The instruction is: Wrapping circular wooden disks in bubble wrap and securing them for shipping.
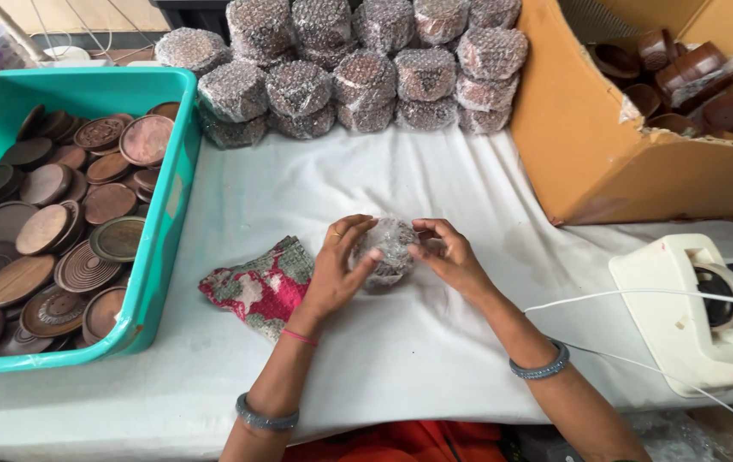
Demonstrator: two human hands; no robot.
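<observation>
Left hand (332, 272) and right hand (448, 257) both grip a bubble-wrapped bundle (390, 248) on the worktop (418, 342), right of a patterned cloth (261, 285).

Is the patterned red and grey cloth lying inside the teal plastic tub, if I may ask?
No, the patterned red and grey cloth lies on the white sheet, beside the teal plastic tub.

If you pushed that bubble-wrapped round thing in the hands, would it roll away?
Probably not: the bubble-wrapped bundle looks squat and flat-sided, like those stacked behind. The wrap likely feels squashy and slightly slippery. Both the left hand and the right hand grip it.
</observation>
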